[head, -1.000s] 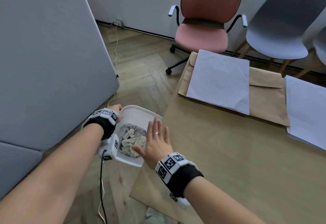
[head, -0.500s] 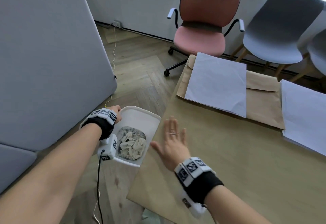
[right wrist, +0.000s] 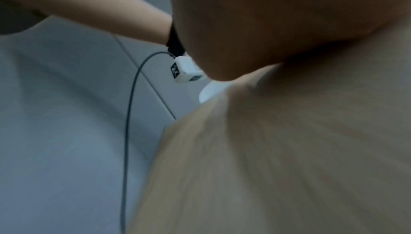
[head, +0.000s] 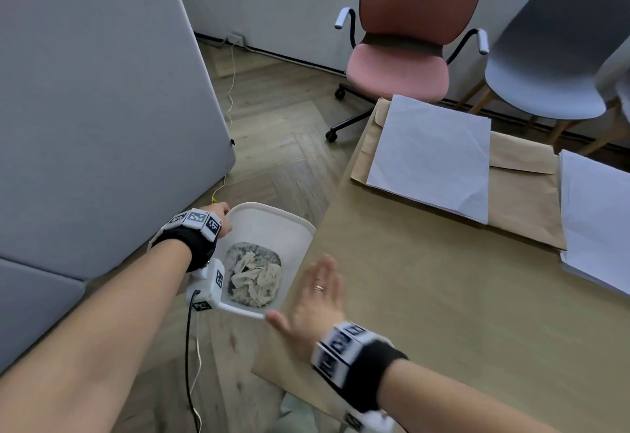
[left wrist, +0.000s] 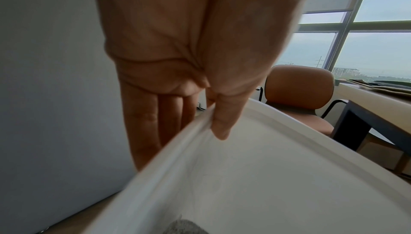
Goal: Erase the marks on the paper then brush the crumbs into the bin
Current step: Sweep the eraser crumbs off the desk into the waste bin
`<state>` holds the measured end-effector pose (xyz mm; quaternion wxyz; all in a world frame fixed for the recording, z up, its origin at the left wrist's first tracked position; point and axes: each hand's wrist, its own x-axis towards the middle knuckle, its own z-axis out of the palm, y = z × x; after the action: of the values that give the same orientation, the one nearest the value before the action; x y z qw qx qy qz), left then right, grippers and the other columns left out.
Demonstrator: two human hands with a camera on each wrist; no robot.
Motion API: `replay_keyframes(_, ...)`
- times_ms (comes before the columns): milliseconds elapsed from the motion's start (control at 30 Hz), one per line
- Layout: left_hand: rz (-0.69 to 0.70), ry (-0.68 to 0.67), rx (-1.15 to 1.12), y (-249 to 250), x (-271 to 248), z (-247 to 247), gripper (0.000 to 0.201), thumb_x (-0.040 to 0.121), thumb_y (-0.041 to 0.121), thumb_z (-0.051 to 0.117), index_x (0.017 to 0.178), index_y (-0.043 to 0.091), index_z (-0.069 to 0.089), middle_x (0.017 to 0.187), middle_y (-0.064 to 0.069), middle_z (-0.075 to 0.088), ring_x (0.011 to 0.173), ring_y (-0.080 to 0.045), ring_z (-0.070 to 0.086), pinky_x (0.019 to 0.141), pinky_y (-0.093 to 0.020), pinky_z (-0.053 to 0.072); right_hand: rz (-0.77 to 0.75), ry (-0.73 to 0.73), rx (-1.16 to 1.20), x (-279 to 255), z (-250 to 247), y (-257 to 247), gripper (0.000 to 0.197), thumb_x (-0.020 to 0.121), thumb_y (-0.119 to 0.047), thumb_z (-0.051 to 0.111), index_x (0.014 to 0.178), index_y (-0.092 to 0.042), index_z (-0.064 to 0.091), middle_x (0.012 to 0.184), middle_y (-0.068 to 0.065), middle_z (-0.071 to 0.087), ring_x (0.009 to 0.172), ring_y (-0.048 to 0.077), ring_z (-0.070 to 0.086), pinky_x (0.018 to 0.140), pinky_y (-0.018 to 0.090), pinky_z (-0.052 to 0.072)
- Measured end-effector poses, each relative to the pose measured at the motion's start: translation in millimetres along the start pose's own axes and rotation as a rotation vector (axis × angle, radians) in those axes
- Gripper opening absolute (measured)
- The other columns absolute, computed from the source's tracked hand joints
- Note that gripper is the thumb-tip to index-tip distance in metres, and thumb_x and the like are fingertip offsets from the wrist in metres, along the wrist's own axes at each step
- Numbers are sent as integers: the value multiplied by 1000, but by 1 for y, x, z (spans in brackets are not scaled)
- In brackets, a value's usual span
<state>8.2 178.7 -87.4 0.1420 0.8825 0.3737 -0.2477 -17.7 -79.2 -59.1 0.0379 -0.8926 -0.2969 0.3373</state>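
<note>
A white plastic bin (head: 272, 224) with crumpled tissue in its bottom sits just below the table's left edge. My left hand (head: 218, 216) pinches its far-left rim, thumb inside and fingers outside, as the left wrist view shows: left hand (left wrist: 195, 118), bin (left wrist: 244, 176). My right hand (head: 317, 296) lies flat and blurred on the tan table (head: 426, 313) beside the bin, fingers straight, thumb near the table's edge. A white paper (head: 433, 156) lies at the far end. I can make out no crumbs or marks. The right wrist view shows only my right hand's (right wrist: 266, 18) palm over the table (right wrist: 289, 150).
A brown envelope (head: 521, 200) lies under the white paper, and a second white stack (head: 596, 221) sits at the right edge. A grey partition (head: 102, 91) stands left of the bin. A pink chair (head: 399, 74) and a grey chair (head: 552, 57) stand beyond the table.
My right hand drew back rightward from the bin's edge onto the table, then slid left toward the bin again. My left hand kept its hold on the rim.
</note>
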Motion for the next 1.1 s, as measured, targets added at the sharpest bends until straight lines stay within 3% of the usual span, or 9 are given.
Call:
replay_keyframes(100, -9, 0, 3, -2, -1, 0, 33, 88, 18, 58, 120, 12, 53, 119, -14, 62, 109, -29, 59, 88, -31, 45, -261, -58, 22, 12, -15, -34, 92, 83, -71, 11, 135, -6, -28, 146, 12, -35, 126, 21, -43, 106, 41, -33)
replay_keyframes(200, -11, 5, 3, -4, -4, -2, 34, 88, 18, 58, 121, 12, 53, 120, -14, 62, 110, -29, 59, 88, -31, 45, -50, 65, 43, 10, -18, -23, 88, 88, -63, 20, 126, -4, -34, 135, 17, -45, 122, 30, -48, 88, 37, -45)
replay_keyframes(267, -12, 6, 2, -4, -4, -2, 33, 88, 18, 57, 120, 13, 53, 120, -14, 62, 110, -29, 59, 87, -31, 45, 36, 31, 1, 6, -12, -13, 93, 88, -64, 24, 124, -1, -34, 137, 19, -42, 122, 31, -44, 93, 40, -43)
replay_keyframes(467, -12, -14, 1, -1, -4, -4, 34, 88, 17, 57, 122, 12, 52, 119, -15, 61, 109, -30, 59, 84, -31, 46, -316, -110, -7, 27, -37, -13, 84, 82, -67, 5, 147, -13, 3, 151, 0, -24, 138, 14, -27, 112, 49, -19)
replay_keyframes(633, -13, -20, -27, -4, -3, -3, 33, 89, 16, 56, 122, 11, 52, 118, -15, 61, 108, -30, 59, 79, -31, 45, 236, 250, 238, 13, -55, 76, 82, 91, -57, 21, 142, -10, -20, 144, 5, -38, 137, 21, -32, 110, 46, -19)
replay_keyframes(800, -17, -11, -36, -2, -1, -2, 36, 90, 17, 56, 124, 11, 52, 122, -14, 60, 112, -30, 57, 87, -30, 45, 639, 215, 329, -8, -50, 126, 91, 88, -61, 24, 144, -1, -14, 151, 19, -26, 141, 29, -24, 113, 48, -14)
replay_keyframes(867, -13, -11, -31, 1, 0, -1, 35, 89, 16, 57, 123, 10, 52, 121, -15, 60, 111, -31, 58, 86, -31, 45, 525, 143, 252, 6, -46, 102, 93, 88, -63, 26, 143, -1, -15, 151, 17, -26, 140, 31, -24, 113, 49, -14)
replay_keyframes(1000, -6, -12, -39, 5, 2, -2, 32, 89, 15, 57, 120, 9, 53, 119, -17, 61, 108, -32, 59, 83, -31, 47, -205, -87, -5, 40, -24, -1, 84, 88, -65, 20, 146, -11, -7, 154, 5, -19, 142, 23, -21, 106, 44, -25)
replay_keyframes(1100, 3, 5, -46, 4, 4, -4, 31, 88, 16, 58, 118, 10, 54, 117, -16, 63, 106, -31, 60, 84, -30, 46, -383, -122, -114, 43, -12, -52, 68, 94, -54, 19, 147, -12, 9, 158, 6, 2, 145, 20, -4, 112, 47, -17)
